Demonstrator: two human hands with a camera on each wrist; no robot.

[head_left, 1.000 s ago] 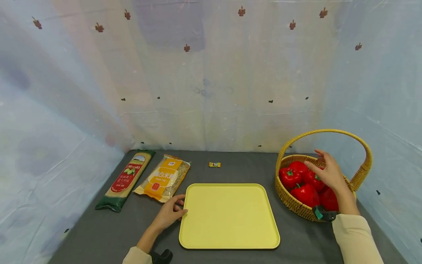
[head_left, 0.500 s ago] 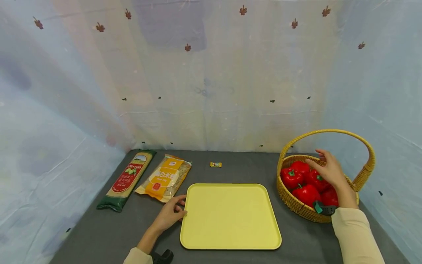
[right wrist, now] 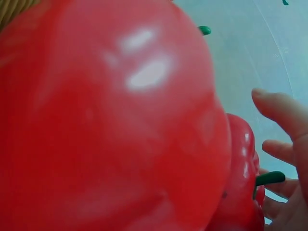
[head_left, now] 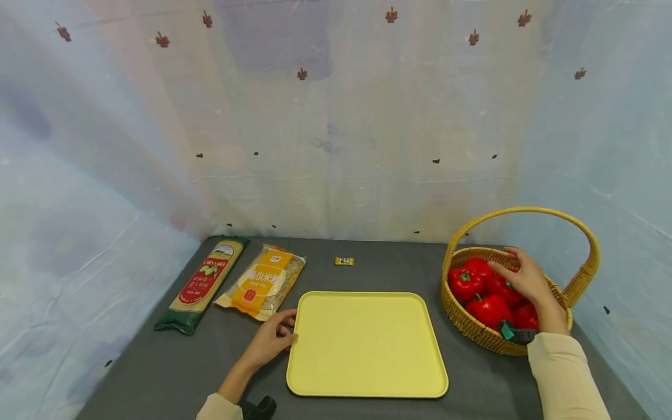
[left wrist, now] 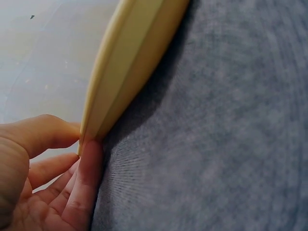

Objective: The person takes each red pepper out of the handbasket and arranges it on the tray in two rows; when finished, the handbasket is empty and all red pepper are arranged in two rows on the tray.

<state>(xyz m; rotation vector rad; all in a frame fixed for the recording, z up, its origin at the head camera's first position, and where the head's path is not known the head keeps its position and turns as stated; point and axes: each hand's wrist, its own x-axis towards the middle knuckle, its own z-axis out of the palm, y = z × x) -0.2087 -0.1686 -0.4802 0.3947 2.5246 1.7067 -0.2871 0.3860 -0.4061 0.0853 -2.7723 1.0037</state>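
Observation:
My left hand (head_left: 268,341) pinches the left rim of a yellow tray (head_left: 367,344). In the left wrist view, the thumb (left wrist: 53,132) lies on one side of the tray's rim (left wrist: 118,72) and the fingers on the other. Over a wicker basket (head_left: 472,333) at the right, my right hand (head_left: 527,283) hovers with fingers spread above red bell peppers (head_left: 488,310). The right wrist view has one pepper (right wrist: 120,125) filling the near side; a green-stemmed pepper (right wrist: 238,178) lies beside the right fingers, which curve loosely past it. Part of that pepper is hidden.
The basket's tall handle (head_left: 525,209) arches over the right hand. Left of the tray lie a green-and-red pasta packet (head_left: 202,283) and an orange-labelled grain bag (head_left: 265,283). A small yellow wrapped piece (head_left: 344,261) lies behind the tray. Curtains stand at the back and sides.
My right hand has lowered slightly toward the peppers at the back of the basket. The left hand and the tray stay in place.

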